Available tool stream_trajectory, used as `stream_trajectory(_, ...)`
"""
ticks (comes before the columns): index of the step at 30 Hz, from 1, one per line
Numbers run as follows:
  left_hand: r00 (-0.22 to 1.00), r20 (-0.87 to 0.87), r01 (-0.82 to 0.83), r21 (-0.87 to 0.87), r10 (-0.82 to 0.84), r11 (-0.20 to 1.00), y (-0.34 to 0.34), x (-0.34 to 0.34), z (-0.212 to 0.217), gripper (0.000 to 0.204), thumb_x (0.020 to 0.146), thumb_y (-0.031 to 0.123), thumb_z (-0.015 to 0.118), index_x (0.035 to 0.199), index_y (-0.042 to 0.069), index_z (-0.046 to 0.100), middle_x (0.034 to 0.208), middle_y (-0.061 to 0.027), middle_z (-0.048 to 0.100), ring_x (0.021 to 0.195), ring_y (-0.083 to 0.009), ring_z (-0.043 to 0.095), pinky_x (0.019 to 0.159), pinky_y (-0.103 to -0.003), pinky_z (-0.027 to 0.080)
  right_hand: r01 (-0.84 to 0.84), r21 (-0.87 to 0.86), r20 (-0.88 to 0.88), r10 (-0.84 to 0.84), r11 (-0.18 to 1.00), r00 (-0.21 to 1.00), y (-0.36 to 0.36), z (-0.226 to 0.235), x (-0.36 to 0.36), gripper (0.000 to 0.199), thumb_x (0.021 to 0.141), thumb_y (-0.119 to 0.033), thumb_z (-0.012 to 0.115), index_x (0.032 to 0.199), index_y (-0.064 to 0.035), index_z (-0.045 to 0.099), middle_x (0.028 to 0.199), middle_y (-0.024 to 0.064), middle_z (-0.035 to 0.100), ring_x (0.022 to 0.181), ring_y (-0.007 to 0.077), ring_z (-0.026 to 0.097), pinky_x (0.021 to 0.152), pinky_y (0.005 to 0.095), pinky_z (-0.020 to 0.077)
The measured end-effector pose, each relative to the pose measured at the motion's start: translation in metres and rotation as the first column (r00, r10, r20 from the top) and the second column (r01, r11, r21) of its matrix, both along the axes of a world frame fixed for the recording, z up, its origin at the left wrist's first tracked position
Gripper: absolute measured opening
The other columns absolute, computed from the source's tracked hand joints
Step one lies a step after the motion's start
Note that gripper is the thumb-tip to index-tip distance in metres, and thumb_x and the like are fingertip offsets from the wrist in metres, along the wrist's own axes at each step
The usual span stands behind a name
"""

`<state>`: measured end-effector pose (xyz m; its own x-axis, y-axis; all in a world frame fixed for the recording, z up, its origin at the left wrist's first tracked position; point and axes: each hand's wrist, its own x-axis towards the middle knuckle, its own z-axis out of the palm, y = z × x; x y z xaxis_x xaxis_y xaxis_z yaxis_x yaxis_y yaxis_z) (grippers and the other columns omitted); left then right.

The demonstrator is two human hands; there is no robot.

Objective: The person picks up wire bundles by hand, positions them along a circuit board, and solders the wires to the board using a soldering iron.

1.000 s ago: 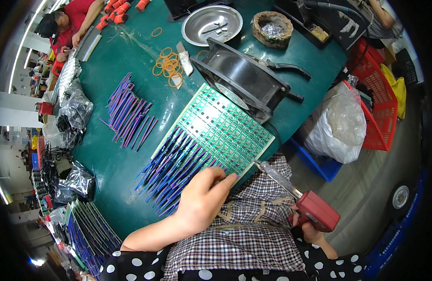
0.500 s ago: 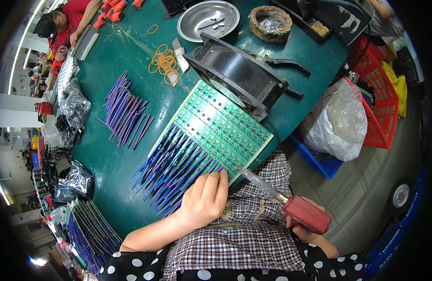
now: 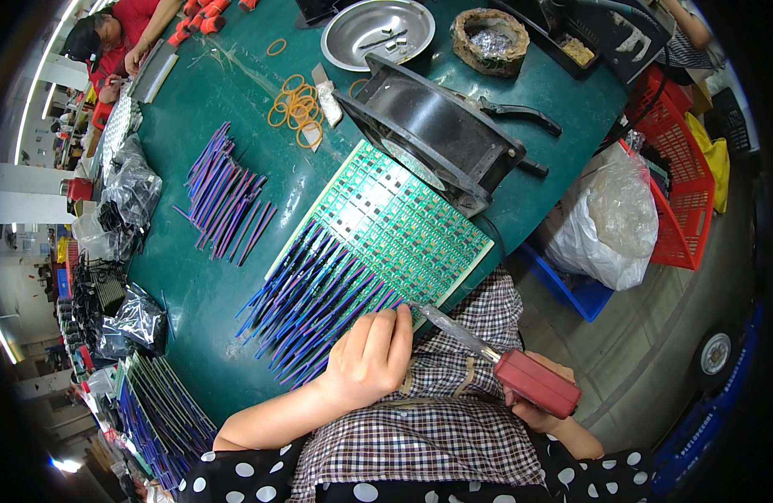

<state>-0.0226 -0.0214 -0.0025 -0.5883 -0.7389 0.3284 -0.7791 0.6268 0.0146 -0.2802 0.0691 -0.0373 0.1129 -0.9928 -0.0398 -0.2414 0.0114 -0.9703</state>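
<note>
now the red-handled soldering gun (image 3: pixel 521 373), gripped in the right hand (image 3: pixel 537 419), has come inward from the edge of the green circuit board (image 3: pixel 407 222) to the fingertips of the left hand (image 3: pixel 365 360). those are drawn narrow, seemingly on one of the blue-purple wires (image 3: pixel 319 298), so gun and wire probably meet at a joint. the board lies beside the black fan (image 3: pixel 441 126).

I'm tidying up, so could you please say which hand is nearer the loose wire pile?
Left: the left hand is below and right of the loose wire pile; the right hand, holding the soldering gun, is farther right.
</note>
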Motion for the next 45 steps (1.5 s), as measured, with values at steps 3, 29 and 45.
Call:
stream_trajectory(3,1.0,-0.002,0.008,0.01,-0.008,1.0,-0.001,0.0,0.001,0.029,0.069,0.003,0.067,0.097,-0.005,0.065,0.082,-0.0095,0.057,0.067,-0.0197,0.059,0.054,-0.027,0.049,-0.024,-0.307,-0.173,-0.031,0.951,0.985,-0.011,-0.001,0.003,0.049,0.081,-0.047,0.068,0.095,-0.0002,0.065,0.074,0.0044,0.063,0.063,0.0158,0.064,0.056,0.0252,0.0487)
stream_trajectory(29,0.972,0.23,0.049,-0.018,-0.043,0.999,0.001,-0.006,0.007,0.027,0.072,0.003,0.063,0.097,-0.007,0.064,0.086,-0.0108,0.059,0.071,-0.0188,0.059,0.057,-0.024,0.048,-0.111,-0.336,-0.236,0.031,0.935,0.971,0.0,-0.005,-0.008,0.055,0.078,-0.047,0.07,0.103,0.0016,0.062,0.084,0.0102,0.067,0.069,0.0242,0.067,0.061,0.0317,0.0535)
stream_trajectory(45,0.972,0.236,0.031,-0.062,-0.015,0.998,0.003,-0.009,0.008,0.025,0.072,0.004,0.062,0.095,-0.008,0.064,0.084,-0.0113,0.059,0.069,-0.0186,0.058,0.056,-0.023,0.047,-0.129,-0.346,-0.213,0.056,0.929,0.975,-0.002,-0.001,-0.013,0.066,0.071,-0.04,0.08,0.111,0.0089,0.059,0.091,0.0164,0.069,0.076,0.0277,0.071,0.068,0.0333,0.0574)
